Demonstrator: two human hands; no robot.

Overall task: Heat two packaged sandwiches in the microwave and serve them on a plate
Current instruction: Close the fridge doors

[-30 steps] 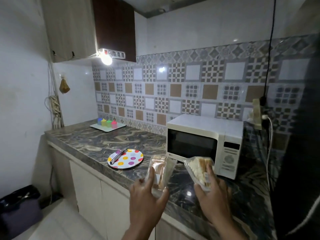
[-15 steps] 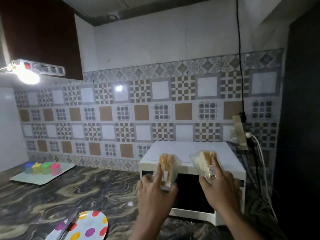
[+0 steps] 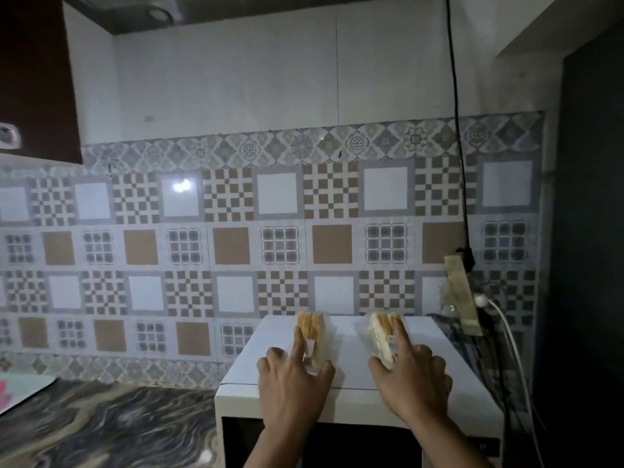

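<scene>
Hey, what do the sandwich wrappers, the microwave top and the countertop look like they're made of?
Sandwich wrappers: thin clear plastic film, probably; the bread shows through.
Microwave top: smooth white painted metal, likely; flat with a panel seam.
Countertop: polished marble or a marble-look surface; swirling dark veins, with a glossy reflection.

Hidden, cropped and unreadable parts, head view

Microwave (image 3: 351, 363) front cut off by the bottom edge, its dark door window partly covered by 2 forearms, control panel only a dim sliver at lower right, markings illegible. Lower part of the left sandwich (image 3: 312, 336) masked by the left hand (image 3: 293, 383); near corner of the right sandwich (image 3: 385, 336) masked by the right hand (image 3: 413, 383); label print on both wrappers too small to read. Pale tray (image 3: 23, 393) at far left cropped by the frame, pink item on it a blur. Wall socket (image 3: 461, 292) smeared, plugs indistinct.
</scene>
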